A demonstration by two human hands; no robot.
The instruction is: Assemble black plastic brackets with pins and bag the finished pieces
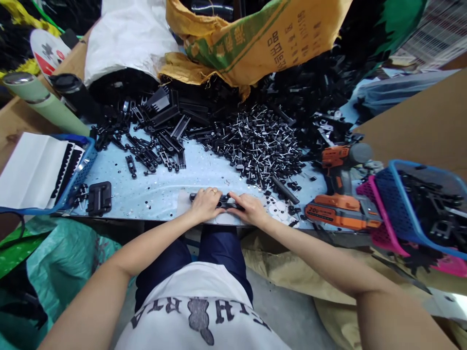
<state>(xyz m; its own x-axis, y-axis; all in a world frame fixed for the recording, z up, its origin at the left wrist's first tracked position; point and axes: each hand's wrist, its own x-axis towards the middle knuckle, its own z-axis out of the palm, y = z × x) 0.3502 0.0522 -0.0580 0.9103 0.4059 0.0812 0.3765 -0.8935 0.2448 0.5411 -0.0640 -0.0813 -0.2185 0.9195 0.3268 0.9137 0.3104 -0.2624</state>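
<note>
At the front edge of the blue worktop [153,187], my left hand [207,204] and my right hand [250,208] grip a long black plastic part [226,204] between them. The fingers of my left hand wrap round its left stretch, hiding much of it. Thumb and fingers of my right hand close on the right stretch. Behind my hands spreads a heap of small black pieces with shiny metal pins [262,141]. Left of that heap lie several black slotted plastic parts [146,150]. A black rectangular part [99,198] lies far to the left.
An orange cordless drill [339,204] lies right of my hands, beside a blue basket [404,204] of black parts. Another blue basket [78,182] stands at left near a green bottle [47,104]. A yellow sack [255,43] and a white sack [127,39] stand behind.
</note>
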